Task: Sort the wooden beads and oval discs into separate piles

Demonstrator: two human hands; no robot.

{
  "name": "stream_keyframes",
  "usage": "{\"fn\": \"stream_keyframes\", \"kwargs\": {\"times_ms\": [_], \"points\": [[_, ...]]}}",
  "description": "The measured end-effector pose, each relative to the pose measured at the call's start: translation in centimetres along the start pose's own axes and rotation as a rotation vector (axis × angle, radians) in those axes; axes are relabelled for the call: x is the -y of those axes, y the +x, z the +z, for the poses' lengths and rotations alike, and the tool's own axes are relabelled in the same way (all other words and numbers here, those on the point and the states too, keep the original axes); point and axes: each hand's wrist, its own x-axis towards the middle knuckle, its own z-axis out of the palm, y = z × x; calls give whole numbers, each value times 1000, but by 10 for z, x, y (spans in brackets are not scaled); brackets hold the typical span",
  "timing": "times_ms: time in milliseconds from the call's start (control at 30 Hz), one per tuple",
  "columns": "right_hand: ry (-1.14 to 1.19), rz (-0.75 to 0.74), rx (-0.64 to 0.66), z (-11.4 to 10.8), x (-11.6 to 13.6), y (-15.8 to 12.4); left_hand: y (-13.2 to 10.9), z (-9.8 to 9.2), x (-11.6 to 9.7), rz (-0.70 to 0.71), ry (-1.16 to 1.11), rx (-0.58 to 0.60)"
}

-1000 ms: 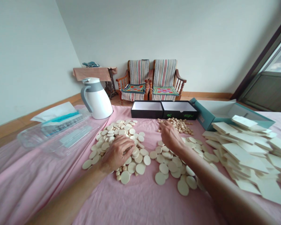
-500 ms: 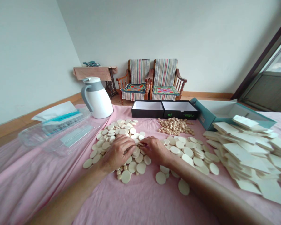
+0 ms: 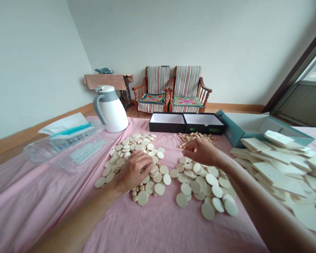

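Note:
My left hand (image 3: 134,170) lies palm down on a heap of pale round discs (image 3: 129,151), its fingers curled over several of them. My right hand (image 3: 200,150) hovers closed above the gap between a second spread of pale discs (image 3: 204,184) and a pile of small tan wooden beads (image 3: 189,137). Its fingertips are pinched together; what they hold is too small to make out. Everything rests on a pink cloth (image 3: 158,225).
A white jug (image 3: 111,109) stands at the back left beside a clear plastic tray (image 3: 65,146). Two black open boxes (image 3: 185,123) and a teal box (image 3: 252,126) lie behind the piles. Stacks of pale square tiles (image 3: 281,161) fill the right side. Two chairs stand against the wall.
My right hand has moved from beside the left hand back to the right and farther away, towards the small beads. The left hand has stayed on its disc heap.

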Motion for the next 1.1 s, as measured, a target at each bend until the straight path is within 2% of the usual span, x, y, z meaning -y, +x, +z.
{"fn": "stream_keyframes", "kwargs": {"times_ms": [67, 233, 400, 533, 633, 733, 767, 833, 900, 967, 1033, 1100], "points": [[8, -27, 21, 13, 9, 0, 0, 0, 0, 3, 5, -6], [11, -203, 53, 51, 39, 0, 0, 0, 0, 4, 4, -6], [64, -145, 48, 67, 48, 0, 0, 0, 0, -1, 1, 0], [205, -115, 84, 59, 44, 3, -2, 0, 1, 1, 0, -3], [258, -114, 187, 38, 30, 3, -2, -1, 2, -3, -7, 3], [209, -124, 289, 16, 14, 1, -2, -1, 2, -11, -16, -8], [181, -117, 281, 12, 12, 0, -2, -2, 2, -16, -17, -19], [141, -93, 187, 13, 14, 0, -1, -3, 2, -31, -11, -53], [149, -111, 46, 24, 25, -1, 0, -6, 1, -54, 4, -105], [178, -206, -64, 41, 42, -1, 1, -7, 0, -73, 19, -159], [161, -313, -100, 56, 58, -2, 1, -8, 0, -87, 31, -192], [106, -344, -78, 68, 70, -5, 1, -8, 1, -96, 39, -204]]}}
